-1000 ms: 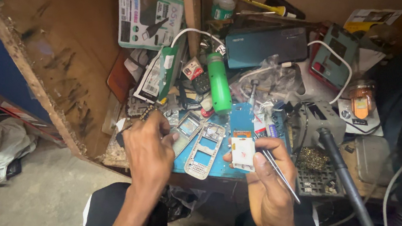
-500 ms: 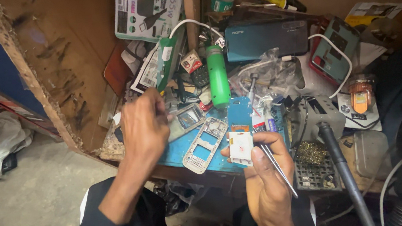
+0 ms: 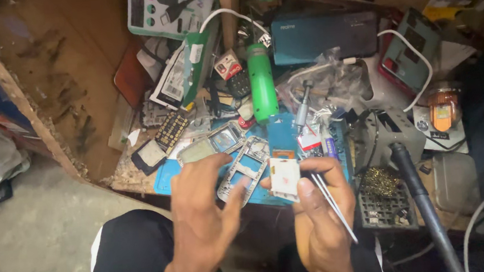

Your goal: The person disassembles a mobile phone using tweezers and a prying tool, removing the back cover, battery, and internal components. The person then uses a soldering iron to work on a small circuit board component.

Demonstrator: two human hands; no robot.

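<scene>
My right hand (image 3: 319, 217) holds a small white phone part (image 3: 285, 179) between thumb and fingers, with metal tweezers (image 3: 332, 204) tucked in the same hand and pointing down toward me. My left hand (image 3: 202, 215) hovers open, fingers spread, just left of that part and over the near edge of a blue work mat (image 3: 280, 135). A silver phone frame (image 3: 245, 168) lies on the mat right beyond my left fingertips, and another phone frame (image 3: 213, 144) lies beside it.
The cluttered wooden bench holds a green cylinder (image 3: 262, 82), a dark teal box (image 3: 323, 35), a keypad (image 3: 170, 130), white cables (image 3: 415, 51), a black hose (image 3: 419, 196) at the right and a brass wool tray (image 3: 383, 196). A wooden panel (image 3: 56, 82) rises at the left.
My left hand has drawn back from the bench's left side toward me and opened near the white part. The right hand keeps hold of the part and tweezers.
</scene>
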